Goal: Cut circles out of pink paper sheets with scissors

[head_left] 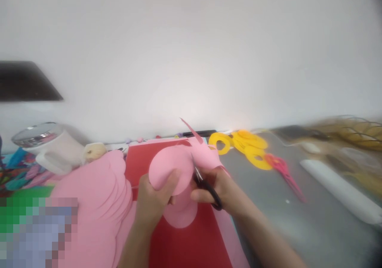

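My left hand (153,198) pinches a pink paper piece (170,162) with rounded edges, its thumb lying on top. Black-handled scissors (209,190) are in my right hand (219,188), their blades against the pink paper beside a cut edge. A narrow pink strip (192,130) sticks up behind the cut. Beneath both hands lies a red sheet (185,244), with a rounded pink shape showing below the held piece. My left fingers under the paper are mostly hidden.
Stacked pink cutouts (89,192) lie at the left, near a white mug (59,148). Yellow paper rings (247,142) and pink scissors (285,174) are on the grey surface (268,220) at the right. A white roll (340,190) and a wire basket (358,128) stand farther right.
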A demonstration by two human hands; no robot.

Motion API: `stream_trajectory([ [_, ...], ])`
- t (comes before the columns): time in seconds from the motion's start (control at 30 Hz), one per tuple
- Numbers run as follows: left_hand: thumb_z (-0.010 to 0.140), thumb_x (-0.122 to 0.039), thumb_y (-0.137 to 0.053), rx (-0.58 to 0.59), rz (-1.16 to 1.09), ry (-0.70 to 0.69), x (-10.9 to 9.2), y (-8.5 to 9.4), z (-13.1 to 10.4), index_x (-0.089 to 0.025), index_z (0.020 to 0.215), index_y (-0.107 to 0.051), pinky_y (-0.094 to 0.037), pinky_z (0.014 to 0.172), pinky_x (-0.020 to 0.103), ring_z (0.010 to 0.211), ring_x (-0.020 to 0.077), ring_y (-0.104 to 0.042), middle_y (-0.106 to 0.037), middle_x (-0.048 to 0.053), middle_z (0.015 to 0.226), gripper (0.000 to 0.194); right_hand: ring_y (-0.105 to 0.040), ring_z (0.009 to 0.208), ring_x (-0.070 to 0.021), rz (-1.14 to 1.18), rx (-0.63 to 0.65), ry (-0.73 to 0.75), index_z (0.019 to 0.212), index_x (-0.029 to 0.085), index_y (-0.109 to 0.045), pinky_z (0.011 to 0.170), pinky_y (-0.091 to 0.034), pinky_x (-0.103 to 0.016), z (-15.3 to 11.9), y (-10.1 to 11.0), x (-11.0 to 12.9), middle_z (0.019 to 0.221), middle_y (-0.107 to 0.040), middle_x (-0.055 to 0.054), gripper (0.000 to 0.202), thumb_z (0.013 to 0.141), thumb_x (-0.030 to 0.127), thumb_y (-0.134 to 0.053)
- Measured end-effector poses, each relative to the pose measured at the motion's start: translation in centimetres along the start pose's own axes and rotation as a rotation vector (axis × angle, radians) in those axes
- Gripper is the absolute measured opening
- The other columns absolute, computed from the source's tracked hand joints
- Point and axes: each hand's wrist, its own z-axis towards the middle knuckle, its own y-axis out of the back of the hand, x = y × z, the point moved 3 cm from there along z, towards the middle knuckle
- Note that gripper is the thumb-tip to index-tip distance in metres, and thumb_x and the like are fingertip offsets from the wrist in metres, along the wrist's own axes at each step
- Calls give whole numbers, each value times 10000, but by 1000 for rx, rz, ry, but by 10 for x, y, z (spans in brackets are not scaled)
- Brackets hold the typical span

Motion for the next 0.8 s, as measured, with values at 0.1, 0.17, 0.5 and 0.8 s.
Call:
stream_trajectory([
  [0.1,663,-427,-692,23,-13,20,0,0,0,-220,312,-396,-343,382,239,316,79,-367,-380,-19,314,503,-460,630,-156,49,25,0,708,169,-624,604,-418,-284,0,0,0,660,-524,6,450,570,525,-860],
  [0.17,662,-431,-690,38,-34,27,1,0,0,-222,315,-383,-318,370,237,313,74,-347,-360,-26,312,508,-475,626,-163,60,37,-2,717,173,-632,607,-423,-293,0,0,-1,653,-534,5,440,574,523,-859],
  [0.5,670,-438,-688,64,-31,51,4,1,2,-223,313,-382,-303,370,237,308,72,-339,-359,-25,308,517,-529,669,-196,-54,9,-3,736,143,-690,620,-454,-299,1,4,-4,657,-577,-22,490,584,588,-827],
  [0.8,678,-402,-673,81,2,42,2,2,1,-222,301,-362,-314,380,227,309,67,-343,-344,-31,296,521,-556,656,-204,-14,29,-9,748,152,-709,689,-486,-340,0,3,-3,631,-596,-17,441,597,545,-842],
])
